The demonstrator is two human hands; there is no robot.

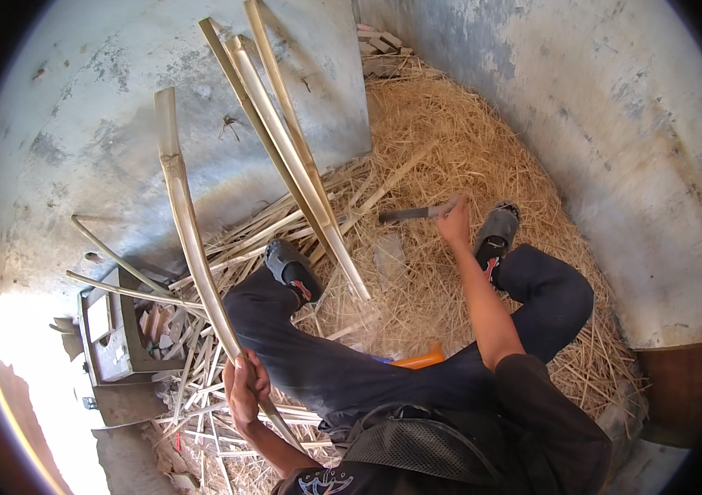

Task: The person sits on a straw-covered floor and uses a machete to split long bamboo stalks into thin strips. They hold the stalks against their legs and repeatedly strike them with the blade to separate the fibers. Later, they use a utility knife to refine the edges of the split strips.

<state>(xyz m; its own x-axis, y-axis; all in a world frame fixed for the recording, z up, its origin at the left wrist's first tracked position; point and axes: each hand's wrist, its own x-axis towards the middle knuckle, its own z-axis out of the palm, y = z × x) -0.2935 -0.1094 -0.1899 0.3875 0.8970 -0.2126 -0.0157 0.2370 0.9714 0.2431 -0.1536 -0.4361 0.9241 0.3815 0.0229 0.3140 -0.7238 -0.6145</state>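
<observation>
My left hand is closed around the lower part of a long split bamboo strip. The strip rises past my left knee, and its upper end stands in front of the pale wall. Farther right and ahead, my right hand is wrapped round the handle of a knife. Its dark blade points left, above the straw-like shavings and apart from the strip. Between my two hands, several more split bamboo lengths lean on the wall, with their lower ends by my left shoe.
Bamboo shavings cover the floor around my feet. Thin slats lie along the wall's foot and on my left. A box-like frame with rubble stands at the left. Something orange shows between my legs. A wall rises on the right.
</observation>
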